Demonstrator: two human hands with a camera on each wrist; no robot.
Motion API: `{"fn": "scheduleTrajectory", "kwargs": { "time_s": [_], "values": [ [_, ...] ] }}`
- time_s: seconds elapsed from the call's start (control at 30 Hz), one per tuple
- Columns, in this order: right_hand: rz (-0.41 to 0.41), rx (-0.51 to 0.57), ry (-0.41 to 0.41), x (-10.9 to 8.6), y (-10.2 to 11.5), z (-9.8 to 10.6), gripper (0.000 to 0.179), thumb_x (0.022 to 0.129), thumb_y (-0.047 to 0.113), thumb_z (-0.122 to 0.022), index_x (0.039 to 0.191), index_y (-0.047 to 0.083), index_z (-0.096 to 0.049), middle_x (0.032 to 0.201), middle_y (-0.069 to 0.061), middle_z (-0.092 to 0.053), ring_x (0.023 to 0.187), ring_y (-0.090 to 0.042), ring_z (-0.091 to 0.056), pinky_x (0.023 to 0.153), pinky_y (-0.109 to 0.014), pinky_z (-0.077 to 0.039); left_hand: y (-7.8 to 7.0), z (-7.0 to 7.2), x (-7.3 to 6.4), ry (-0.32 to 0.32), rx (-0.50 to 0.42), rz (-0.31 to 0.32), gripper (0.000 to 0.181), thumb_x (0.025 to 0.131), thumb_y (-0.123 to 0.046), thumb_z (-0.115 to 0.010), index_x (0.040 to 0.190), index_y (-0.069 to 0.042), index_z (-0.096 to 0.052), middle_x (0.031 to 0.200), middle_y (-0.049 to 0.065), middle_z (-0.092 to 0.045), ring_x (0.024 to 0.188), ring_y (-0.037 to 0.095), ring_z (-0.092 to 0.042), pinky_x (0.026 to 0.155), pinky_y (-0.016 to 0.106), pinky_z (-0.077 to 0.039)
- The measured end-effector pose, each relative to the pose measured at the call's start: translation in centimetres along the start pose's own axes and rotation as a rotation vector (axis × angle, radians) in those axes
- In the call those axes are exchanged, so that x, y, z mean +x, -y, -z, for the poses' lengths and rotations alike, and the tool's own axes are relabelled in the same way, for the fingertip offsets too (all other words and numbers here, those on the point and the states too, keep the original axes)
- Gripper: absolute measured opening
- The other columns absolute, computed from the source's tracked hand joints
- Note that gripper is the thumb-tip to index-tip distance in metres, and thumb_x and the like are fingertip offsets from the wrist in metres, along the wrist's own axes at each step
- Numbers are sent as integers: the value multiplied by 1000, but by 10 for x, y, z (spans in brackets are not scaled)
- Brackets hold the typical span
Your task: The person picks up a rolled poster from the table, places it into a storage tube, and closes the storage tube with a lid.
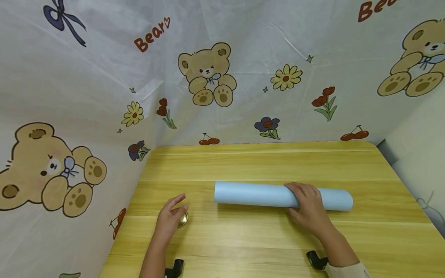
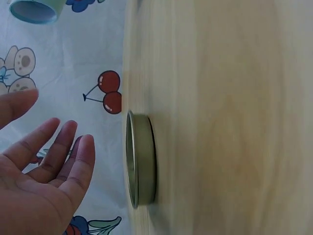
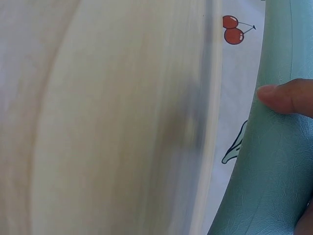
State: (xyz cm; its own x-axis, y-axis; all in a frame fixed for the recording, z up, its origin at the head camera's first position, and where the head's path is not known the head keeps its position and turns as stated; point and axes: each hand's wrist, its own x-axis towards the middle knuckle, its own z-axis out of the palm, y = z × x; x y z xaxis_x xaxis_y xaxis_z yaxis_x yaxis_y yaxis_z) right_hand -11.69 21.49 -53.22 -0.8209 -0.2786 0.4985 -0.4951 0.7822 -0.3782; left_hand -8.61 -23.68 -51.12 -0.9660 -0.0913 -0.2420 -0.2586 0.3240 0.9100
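Note:
My right hand (image 1: 308,206) grips a long light blue tube (image 1: 253,194) past its middle, with the thumb on the near side and the fingers over the top. The tube lies crosswise over the table, and its shadow falls in front of it. One hollow tube end (image 2: 36,12) appears in the left wrist view. In the right wrist view the tube (image 3: 274,161) has a finely creased surface, with a thumb (image 3: 286,97) against it. My left hand (image 1: 168,221) holds nothing, its fingers spread loosely. Beside it a shallow round gold tin or lid (image 2: 143,159) rests on the table, partly hidden in the head view.
The wood-grain table (image 1: 243,243) stands against a white cloth (image 1: 250,46) printed with bears, flowers and cherries. Black pieces (image 1: 315,260) are by both wrists. On the far right, a thin cable (image 1: 429,202) hangs beyond the table edge.

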Motion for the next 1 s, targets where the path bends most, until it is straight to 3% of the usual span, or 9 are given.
{"fn": "scheduleTrajectory", "kwargs": {
  "time_s": [0.2,0.33,0.5,0.73,1.0],
  "values": [
    [-6,1,2,0,0,2,85,57,1,-95,133,7,-59,128,-15,-60,118,-40,-52,104,-62,-31,2,2,-2,-15,244,-43,59,96,-25,-70,150,-18,-48,157,7,-39,142,45,-41,110,62,-43],
    [-13,2,7,0,0,3,85,57,0,-95,134,6,-59,128,-16,-60,118,-40,-51,104,-61,-31,4,3,-4,-22,388,-82,63,93,-24,-75,149,-14,-49,155,10,-42,144,43,-38,112,65,-38],
    [-11,4,11,0,0,5,85,57,0,-95,134,6,-58,128,-16,-60,119,-41,-51,104,-62,-31,8,5,-6,15,452,-67,68,88,-19,-79,149,-14,-49,156,7,-42,146,40,-35,111,65,-40],
    [-3,2,5,-1,-2,5,86,56,-1,-95,134,6,-59,128,-16,-60,118,-41,-51,104,-61,-31,14,4,-5,46,572,-66,71,82,-13,-83,146,-10,-53,154,15,-44,142,45,-37,105,63,-46],
    [-2,5,2,-1,-2,4,86,56,-1,-95,134,6,-59,128,-16,-60,119,-41,-51,103,-61,-30,18,2,-6,30,638,-118,69,80,-8,-84,143,-7,-56,150,17,-49,139,45,-43,106,62,-45]
  ]
}}
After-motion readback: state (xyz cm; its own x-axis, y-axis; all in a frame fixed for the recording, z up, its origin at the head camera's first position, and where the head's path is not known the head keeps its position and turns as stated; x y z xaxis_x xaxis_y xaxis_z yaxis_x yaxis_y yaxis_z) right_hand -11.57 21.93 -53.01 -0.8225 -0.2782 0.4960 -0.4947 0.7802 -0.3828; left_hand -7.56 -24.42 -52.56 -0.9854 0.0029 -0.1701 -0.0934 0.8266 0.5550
